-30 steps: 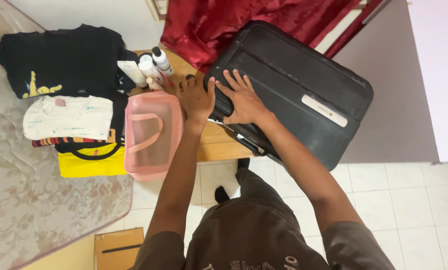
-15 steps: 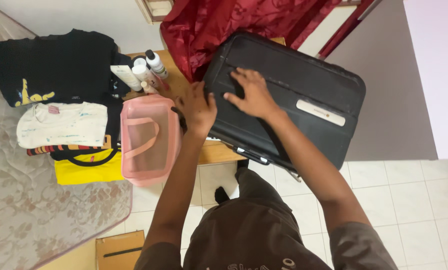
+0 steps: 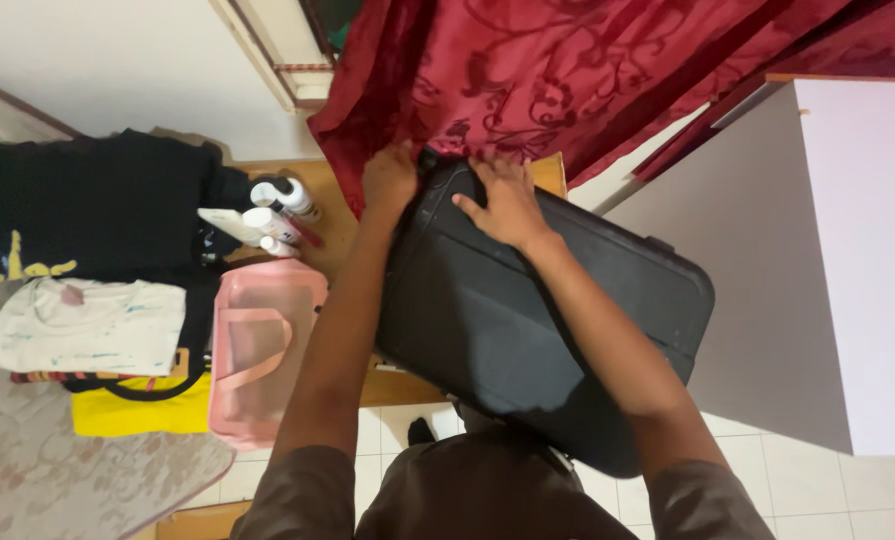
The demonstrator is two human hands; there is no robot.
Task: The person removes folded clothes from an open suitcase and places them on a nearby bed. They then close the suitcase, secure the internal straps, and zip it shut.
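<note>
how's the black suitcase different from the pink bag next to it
The black suitcase is far bigger and opaque with a hard-looking shell; the pink bag is small and see-through, with a strap handle across its top. The suitcase lies skewed, overhanging the wooden surface, with the left hand and right hand at its far edge; the pink bag lies untouched beside the folded clothes. Both lie flat on their broad sides.

The wooden worktop carries a black suitcase, white bottles at its back edge and a pink bag over its left edge, beside folded clothes on the mattress.
</note>
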